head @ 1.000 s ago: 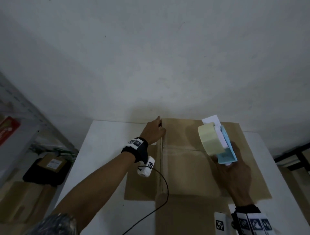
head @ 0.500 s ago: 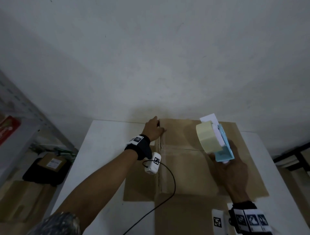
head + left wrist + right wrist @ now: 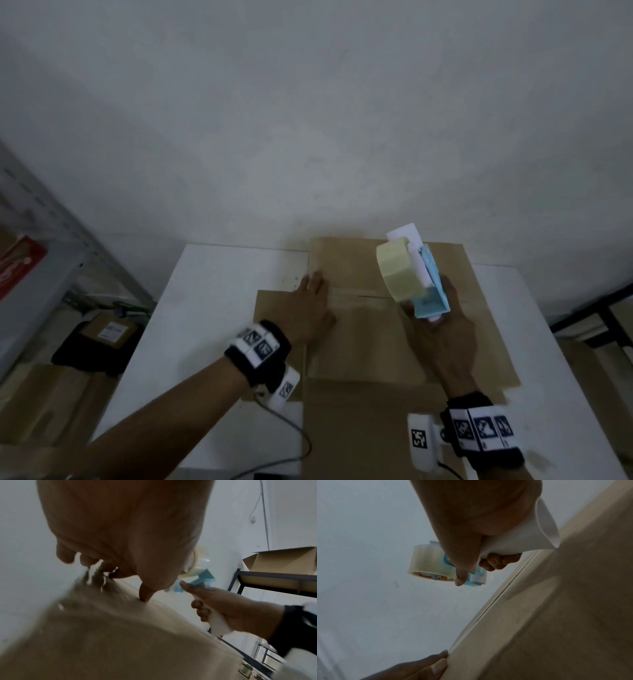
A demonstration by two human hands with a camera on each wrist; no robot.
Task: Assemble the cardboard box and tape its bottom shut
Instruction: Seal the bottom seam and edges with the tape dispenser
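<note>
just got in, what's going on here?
A person is taping a cardboard box on a white table. The left hand presses flat on the box at the left end of the flap seam. The right hand grips a blue tape dispenser, held above the seam; tape appears to cover the seam already.

A bare white wall (image 3: 308, 102) rises behind the white tabletop (image 3: 212, 308) — the light is dim. A grey metal shelving rack (image 3: 41, 219) stands at left, a dark-framed rack (image 3: 267, 580) at right — an open carton (image 3: 281, 559) sits on it.
</note>
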